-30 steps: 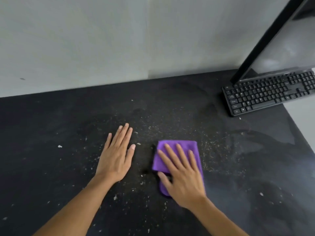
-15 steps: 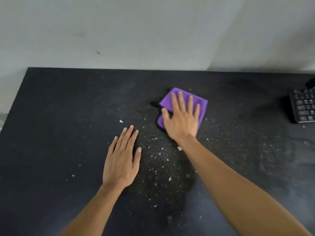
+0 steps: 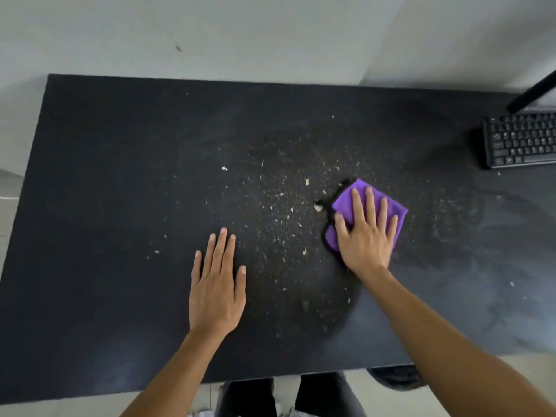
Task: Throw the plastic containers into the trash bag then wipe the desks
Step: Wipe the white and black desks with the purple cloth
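A folded purple cloth (image 3: 391, 207) lies on the black desk (image 3: 105, 176), right of centre. My right hand (image 3: 364, 233) presses flat on it with straight, spread fingers. My left hand (image 3: 216, 284) rests flat on the bare desktop nearer the front edge, fingers straight, holding nothing. Pale crumbs and specks (image 3: 288, 206) are scattered over the middle of the desk, between and beyond my hands. No plastic container or trash bag is in view.
A black keyboard (image 3: 523, 142) sits at the desk's far right, with a monitor's dark edge (image 3: 532, 93) above it. A grey wall (image 3: 240, 34) backs the desk. The desk's left edge, front edge and my legs (image 3: 288, 395) are visible.
My right hand has slid the cloth from the far middle of the desk toward the right and nearer me. My view has pulled back, showing the whole desk. My left hand stays flat.
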